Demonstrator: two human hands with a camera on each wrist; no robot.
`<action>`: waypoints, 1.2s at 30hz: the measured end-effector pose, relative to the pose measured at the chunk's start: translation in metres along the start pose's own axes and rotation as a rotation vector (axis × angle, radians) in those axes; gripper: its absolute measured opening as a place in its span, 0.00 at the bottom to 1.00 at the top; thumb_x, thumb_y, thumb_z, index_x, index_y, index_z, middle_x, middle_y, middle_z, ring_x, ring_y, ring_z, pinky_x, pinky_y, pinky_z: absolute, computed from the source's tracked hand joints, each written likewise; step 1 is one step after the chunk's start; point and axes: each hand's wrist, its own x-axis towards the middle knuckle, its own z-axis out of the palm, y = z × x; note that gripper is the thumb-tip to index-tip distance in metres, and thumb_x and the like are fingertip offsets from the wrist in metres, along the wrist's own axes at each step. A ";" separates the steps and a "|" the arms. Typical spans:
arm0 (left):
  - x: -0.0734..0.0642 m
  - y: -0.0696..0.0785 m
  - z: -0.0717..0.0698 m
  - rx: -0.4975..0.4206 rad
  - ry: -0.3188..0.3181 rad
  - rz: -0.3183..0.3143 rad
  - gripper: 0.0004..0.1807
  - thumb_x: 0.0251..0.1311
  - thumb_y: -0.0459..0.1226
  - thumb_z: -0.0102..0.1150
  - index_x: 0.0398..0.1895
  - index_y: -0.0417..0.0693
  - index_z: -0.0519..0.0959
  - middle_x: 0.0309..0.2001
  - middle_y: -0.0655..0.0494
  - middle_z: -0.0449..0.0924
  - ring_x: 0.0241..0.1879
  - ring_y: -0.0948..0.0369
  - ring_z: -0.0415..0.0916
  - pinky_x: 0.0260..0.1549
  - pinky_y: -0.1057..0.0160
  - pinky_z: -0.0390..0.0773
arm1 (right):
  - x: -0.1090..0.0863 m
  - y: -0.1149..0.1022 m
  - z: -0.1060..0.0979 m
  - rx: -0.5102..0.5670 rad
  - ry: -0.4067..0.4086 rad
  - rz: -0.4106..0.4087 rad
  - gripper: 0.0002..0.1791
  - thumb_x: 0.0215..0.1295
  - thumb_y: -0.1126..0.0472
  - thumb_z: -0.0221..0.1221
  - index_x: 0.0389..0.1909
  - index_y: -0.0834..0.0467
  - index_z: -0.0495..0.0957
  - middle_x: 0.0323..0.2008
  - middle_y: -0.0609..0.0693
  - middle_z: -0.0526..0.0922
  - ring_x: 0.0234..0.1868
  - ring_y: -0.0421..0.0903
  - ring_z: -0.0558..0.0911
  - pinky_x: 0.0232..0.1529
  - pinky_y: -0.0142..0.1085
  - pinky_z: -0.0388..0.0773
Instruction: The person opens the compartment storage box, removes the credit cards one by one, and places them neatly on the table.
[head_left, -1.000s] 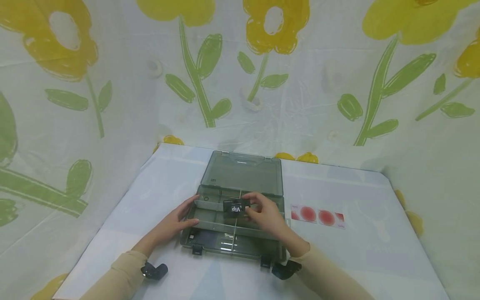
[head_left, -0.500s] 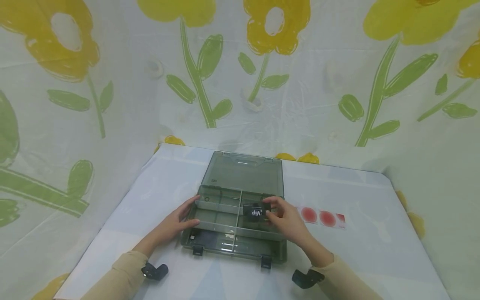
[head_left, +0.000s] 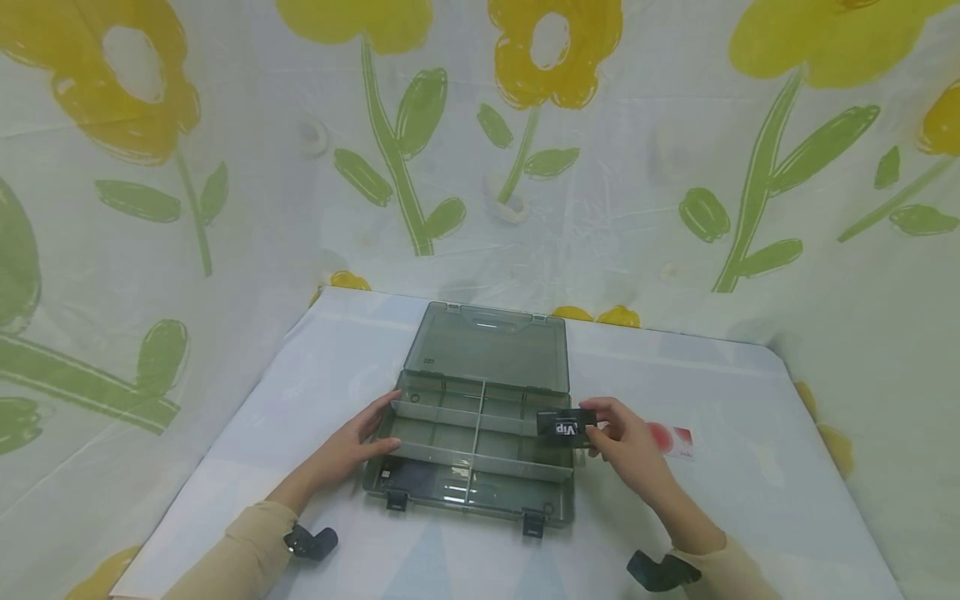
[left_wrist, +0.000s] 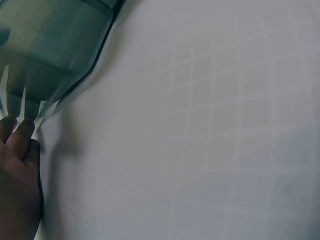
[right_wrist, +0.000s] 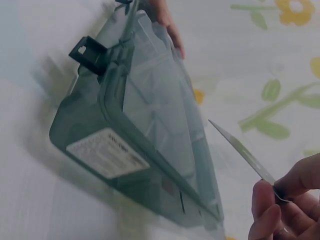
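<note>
A green translucent divided box (head_left: 480,458) lies with its lid folded back on the table. Along its left rim rests my left hand (head_left: 341,450), thumb and fingers spread straight; the left wrist view shows its fingertips (left_wrist: 22,135) against the box's wall. My right hand (head_left: 633,446) pinches a black card marked "Vip" (head_left: 562,427) by its right end, above the box's right edge. Seen nearly edge-on in the right wrist view, the card (right_wrist: 242,152) sits between thumb and fingers, apart from the box. A dark flat piece (head_left: 408,477) lies in the front left compartment.
Red-and-white cards (head_left: 681,442) lie right of the box, partly hidden behind my right hand. The opened lid (head_left: 487,346) reaches toward the back of the table. Two black latches (head_left: 534,523) stick out at the front. Flower-printed cloth (head_left: 570,208) encloses the table.
The black card has travelled right in my right hand, from over the box's middle to its right edge, covering some of the red cards. My left hand has stayed at the rim.
</note>
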 end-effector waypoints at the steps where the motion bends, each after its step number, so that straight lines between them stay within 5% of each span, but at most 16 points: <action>1: 0.000 0.001 0.000 -0.001 -0.001 0.001 0.44 0.69 0.46 0.64 0.82 0.65 0.51 0.82 0.47 0.43 0.78 0.41 0.45 0.75 0.44 0.51 | -0.001 0.002 -0.004 0.004 0.008 0.005 0.19 0.70 0.68 0.59 0.60 0.56 0.76 0.47 0.59 0.83 0.32 0.47 0.82 0.28 0.31 0.79; 20: 0.001 -0.001 0.000 0.005 -0.002 0.028 0.43 0.69 0.46 0.63 0.82 0.60 0.52 0.82 0.43 0.43 0.78 0.38 0.45 0.75 0.40 0.51 | -0.024 0.046 -0.054 -0.048 0.057 0.085 0.23 0.70 0.64 0.62 0.64 0.64 0.72 0.47 0.62 0.83 0.30 0.43 0.83 0.27 0.31 0.79; 31: 0.001 0.001 0.000 0.013 -0.007 0.002 0.44 0.69 0.46 0.63 0.82 0.61 0.50 0.82 0.44 0.42 0.78 0.39 0.45 0.75 0.44 0.51 | -0.020 0.074 -0.043 -0.072 -0.019 0.184 0.24 0.65 0.67 0.65 0.61 0.66 0.74 0.44 0.59 0.81 0.34 0.46 0.83 0.29 0.33 0.83; 36: 0.001 0.000 0.000 0.002 -0.002 0.021 0.44 0.69 0.46 0.63 0.82 0.60 0.51 0.82 0.43 0.43 0.77 0.38 0.46 0.75 0.42 0.52 | -0.018 0.084 -0.040 -0.200 0.007 0.171 0.25 0.62 0.62 0.70 0.59 0.63 0.76 0.44 0.58 0.82 0.34 0.46 0.81 0.29 0.32 0.81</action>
